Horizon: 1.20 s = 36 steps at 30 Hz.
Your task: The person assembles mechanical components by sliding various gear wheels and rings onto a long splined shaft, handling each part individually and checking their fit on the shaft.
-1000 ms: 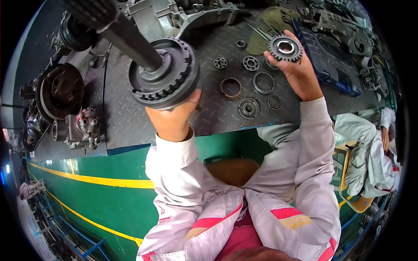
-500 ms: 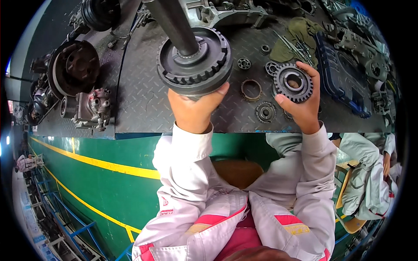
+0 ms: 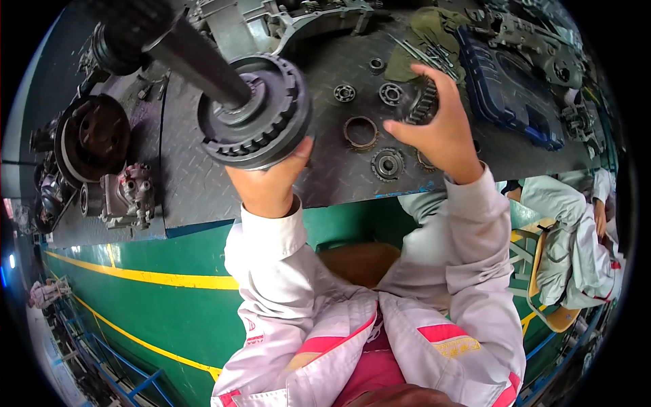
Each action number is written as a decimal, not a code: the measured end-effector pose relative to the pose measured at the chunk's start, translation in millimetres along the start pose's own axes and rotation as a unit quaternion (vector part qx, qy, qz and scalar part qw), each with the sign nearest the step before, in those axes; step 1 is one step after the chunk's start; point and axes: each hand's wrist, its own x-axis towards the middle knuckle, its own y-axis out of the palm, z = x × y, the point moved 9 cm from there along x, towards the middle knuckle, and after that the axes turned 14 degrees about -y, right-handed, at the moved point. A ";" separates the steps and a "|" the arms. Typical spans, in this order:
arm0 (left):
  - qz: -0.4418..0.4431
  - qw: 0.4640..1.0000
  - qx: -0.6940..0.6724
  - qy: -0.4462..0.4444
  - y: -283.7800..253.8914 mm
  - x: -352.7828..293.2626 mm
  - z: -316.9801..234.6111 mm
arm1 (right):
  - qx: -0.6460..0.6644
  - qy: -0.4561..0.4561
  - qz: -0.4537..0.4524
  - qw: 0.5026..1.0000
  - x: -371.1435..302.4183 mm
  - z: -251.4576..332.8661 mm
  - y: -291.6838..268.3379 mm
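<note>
My left hand (image 3: 268, 188) grips from below a toothed synchronizer hub (image 3: 271, 129), whose dark shaft (image 3: 200, 61) rises from its middle and leans to the upper left. Between the thumb and fingers of my right hand (image 3: 444, 132) is a gear (image 3: 426, 103), tilted edge-on and blurred, so its hole no longer shows. Near that hand on the table lie a ball bearing (image 3: 390, 93), a brass-coloured ring (image 3: 360, 144) and a small gear (image 3: 387, 165). A second bearing (image 3: 344, 93) sits between the two hands.
A blue plastic case (image 3: 515, 102) lies at the right, beside a green cloth (image 3: 434, 27) with metal tools. Metal housings (image 3: 298, 24) stand at the back. A rusty drum (image 3: 95, 136) and a pump-like part (image 3: 129, 197) are at the left. Another person (image 3: 576, 230) sits at the right.
The view has shifted. The shaft now leans further left in my left hand. In my right hand the gear has turned from face-on to edge-on.
</note>
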 end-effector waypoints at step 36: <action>-0.017 0.999 0.029 0.020 4.3 0.9 -3.2 | -0.117 -0.015 0.136 0.984 -21.3 -25.3 3.2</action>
